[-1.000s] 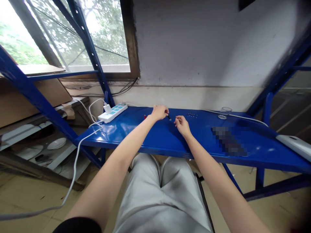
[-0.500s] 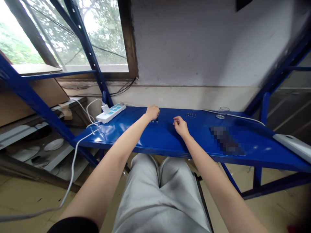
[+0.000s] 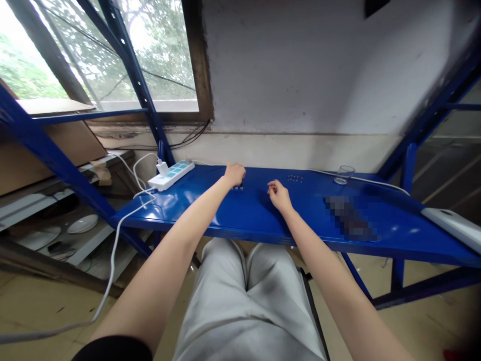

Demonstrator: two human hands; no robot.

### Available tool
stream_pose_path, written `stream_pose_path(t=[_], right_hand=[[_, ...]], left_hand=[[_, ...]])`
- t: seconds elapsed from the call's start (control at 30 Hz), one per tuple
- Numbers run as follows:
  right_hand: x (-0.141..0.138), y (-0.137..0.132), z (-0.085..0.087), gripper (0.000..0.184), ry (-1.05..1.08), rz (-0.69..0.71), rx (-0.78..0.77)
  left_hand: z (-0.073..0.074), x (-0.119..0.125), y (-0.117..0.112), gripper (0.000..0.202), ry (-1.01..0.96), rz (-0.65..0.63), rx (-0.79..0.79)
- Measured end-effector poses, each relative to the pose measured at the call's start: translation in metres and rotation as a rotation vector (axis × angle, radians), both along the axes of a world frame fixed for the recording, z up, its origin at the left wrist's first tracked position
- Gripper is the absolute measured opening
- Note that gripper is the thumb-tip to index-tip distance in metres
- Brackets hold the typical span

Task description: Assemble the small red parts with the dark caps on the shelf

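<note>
My left hand [image 3: 235, 173] is closed over the far middle of the blue table [image 3: 248, 215], fingers pointing down. At its fingertips is a small black piece [image 3: 241, 185] with a pale lower end; its kind is too small to tell. Right beside it, partly hidden under the hand, stands another small dark piece [image 3: 236, 187] with a pale end. My right hand [image 3: 279, 194] hovers or rests to the right, thumb and fingers curled together. Whatever it pinches, if anything, is too small to see. Behind it lie several tiny metal pieces [image 3: 295, 178] in a loose group.
A white power strip [image 3: 173, 175] with a plug and cable lies at the table's left end. Toward the right are a clear glass [image 3: 344, 174], a blurred-out dark object [image 3: 351, 218] and a white device [image 3: 453, 225]. Blue posts frame both sides.
My left hand has shifted slightly left, bringing the black piece closer to the small piece beside it. My right hand has stayed nearly still.
</note>
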State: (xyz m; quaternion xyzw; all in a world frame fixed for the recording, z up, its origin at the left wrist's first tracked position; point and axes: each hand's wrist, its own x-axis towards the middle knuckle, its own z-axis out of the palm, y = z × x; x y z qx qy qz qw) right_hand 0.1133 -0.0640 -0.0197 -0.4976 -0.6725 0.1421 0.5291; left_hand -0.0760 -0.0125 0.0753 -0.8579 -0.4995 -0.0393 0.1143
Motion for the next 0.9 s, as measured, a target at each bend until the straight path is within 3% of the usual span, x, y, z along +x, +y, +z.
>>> stream_pose_path(t=[0.4, 0.6, 0.67, 0.73, 0.9], right_hand=[[0.000, -0.001, 0.000, 0.020, -0.021, -0.008, -0.005], [0.001, -0.001, 0.002, 0.020, -0.014, -0.029, 0.016], [0.002, -0.002, 0.004, 0.020, 0.005, -0.054, 0.026], [0.002, -0.004, 0.006, 0.020, 0.033, -0.092, 0.033], [0.003, -0.013, 0.019, 0.021, 0.166, -0.170, 0.128]], left_hand=[[0.003, -0.002, -0.001, 0.020, -0.023, 0.024, -0.061], [0.005, -0.002, -0.010, 0.025, -0.203, -0.017, 0.033], [0.005, 0.001, -0.031, 0.024, -0.340, -0.063, 0.092], [0.005, 0.002, -0.066, 0.025, -0.484, -0.155, 0.114], [0.001, -0.021, -0.189, 0.024, -0.575, -0.649, -0.029]])
